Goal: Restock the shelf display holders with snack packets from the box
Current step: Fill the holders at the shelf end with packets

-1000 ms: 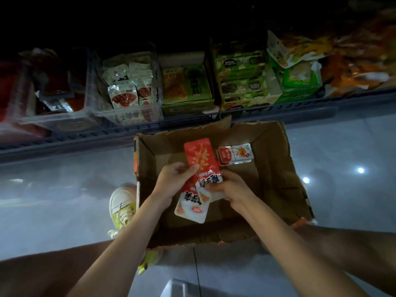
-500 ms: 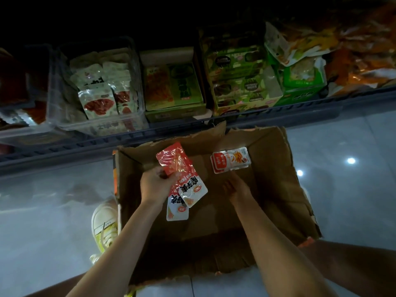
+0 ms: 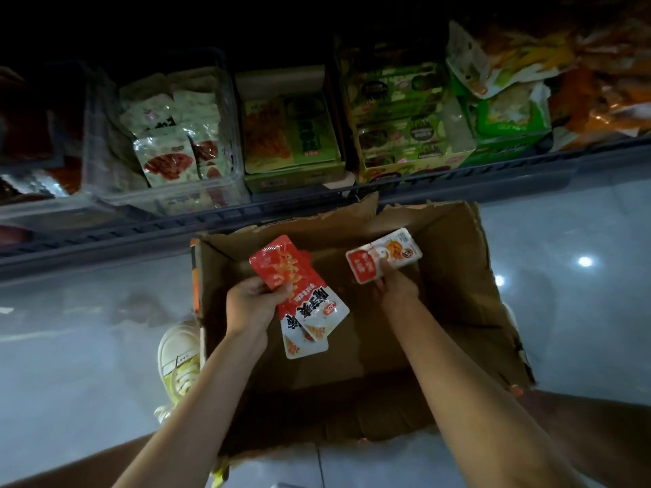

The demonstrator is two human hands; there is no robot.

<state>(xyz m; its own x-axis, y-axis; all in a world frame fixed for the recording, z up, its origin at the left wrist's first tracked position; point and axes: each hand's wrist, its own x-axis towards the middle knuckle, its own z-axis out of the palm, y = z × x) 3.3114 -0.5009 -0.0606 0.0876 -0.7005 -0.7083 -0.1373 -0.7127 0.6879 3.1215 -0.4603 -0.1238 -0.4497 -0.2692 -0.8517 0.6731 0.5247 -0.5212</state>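
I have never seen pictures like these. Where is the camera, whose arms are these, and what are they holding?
There is no machine here: these are a person's two bare arms. The camera sits on the person's head and looks forward and down, so all the pictures come from that one place. A torn cardboard box stands on the shiny floor, in front of a low shelf that carries a clear bin and green boxes of snacks. The left hand grips a few red packets above the box. The right hand reaches into the box and pinches white packets, two of them as far as I can tell. A shoe shows beside the box.
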